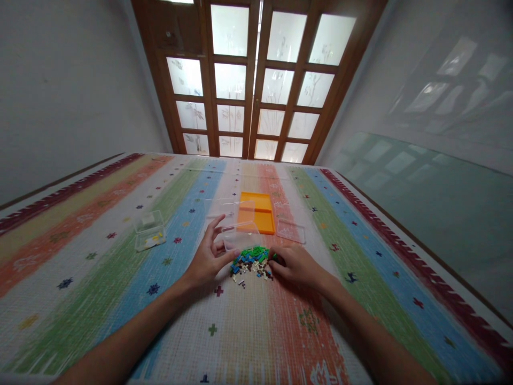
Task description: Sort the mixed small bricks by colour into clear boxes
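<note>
A pile of small building bricks, green, blue, cream and dark brown, lies on the striped cloth between my hands. My left hand grips the near left side of a clear plastic box, thumb in front and fingers behind. The box is tilted just beyond the pile, its open side partly hidden. At the pile's right edge, my right hand has its fingers curled and pressed together among the bricks. Whatever sits in those fingertips is too small and covered to make out.
Behind the clear box lies an orange two-part tray. A clear lid rests to its right. Farther left stands an open clear container with yellow and white pieces. The striped tablecloth covers the table; walls flank it.
</note>
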Motion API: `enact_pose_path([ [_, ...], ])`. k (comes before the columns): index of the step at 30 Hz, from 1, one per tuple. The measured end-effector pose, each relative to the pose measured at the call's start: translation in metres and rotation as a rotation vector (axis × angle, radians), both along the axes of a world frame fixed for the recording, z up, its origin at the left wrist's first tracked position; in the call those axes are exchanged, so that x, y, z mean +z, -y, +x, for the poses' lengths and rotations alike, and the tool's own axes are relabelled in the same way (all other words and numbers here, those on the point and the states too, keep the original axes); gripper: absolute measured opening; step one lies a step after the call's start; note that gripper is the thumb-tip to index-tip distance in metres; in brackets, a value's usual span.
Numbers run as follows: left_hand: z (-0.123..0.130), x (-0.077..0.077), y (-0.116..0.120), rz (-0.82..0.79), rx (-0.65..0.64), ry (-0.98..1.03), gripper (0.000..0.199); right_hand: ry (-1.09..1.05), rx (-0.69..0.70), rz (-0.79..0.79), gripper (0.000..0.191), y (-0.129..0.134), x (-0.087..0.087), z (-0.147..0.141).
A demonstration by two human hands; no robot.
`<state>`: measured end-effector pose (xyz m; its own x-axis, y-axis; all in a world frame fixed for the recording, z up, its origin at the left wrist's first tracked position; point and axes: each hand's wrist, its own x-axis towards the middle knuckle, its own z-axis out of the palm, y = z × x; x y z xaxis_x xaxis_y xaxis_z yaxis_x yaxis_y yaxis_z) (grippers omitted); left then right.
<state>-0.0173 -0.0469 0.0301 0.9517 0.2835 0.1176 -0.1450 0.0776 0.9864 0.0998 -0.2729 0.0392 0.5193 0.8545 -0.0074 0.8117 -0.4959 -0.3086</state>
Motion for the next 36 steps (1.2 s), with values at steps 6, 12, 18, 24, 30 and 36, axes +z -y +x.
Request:
enact_pose_path([
  [6, 0.001, 0.0, 0.0, 0.008, 0.003, -0.006, 0.092, 0.022, -0.011, -0.009, 0.02, -0.003, -0.003, -0.005],
  [12, 0.001, -0.001, -0.002, 0.012, -0.013, 0.007, 0.09, 0.03, -0.009, -0.011, 0.019, -0.003, -0.005, -0.005],
  [18, 0.0, 0.0, -0.002, 0.009, 0.009, -0.005, 0.091, 0.026, 0.011, 0.022, 0.021, -0.001, -0.008, 0.0],
  [24, 0.0, 0.002, -0.001, 0.008, 0.011, 0.008, 0.089, -0.069, 0.079, 0.119, 0.019, -0.001, -0.007, -0.003],
  [30, 0.0, 0.003, -0.001, 0.004, 0.012, 0.009, 0.089, -0.011, 0.088, 0.069, 0.021, -0.001, -0.013, -0.001],
  [36, 0.0, 0.004, -0.001, 0.018, 0.012, 0.006, 0.089, 0.027, 0.08, 0.092, 0.022, 0.0, -0.012, -0.001],
])
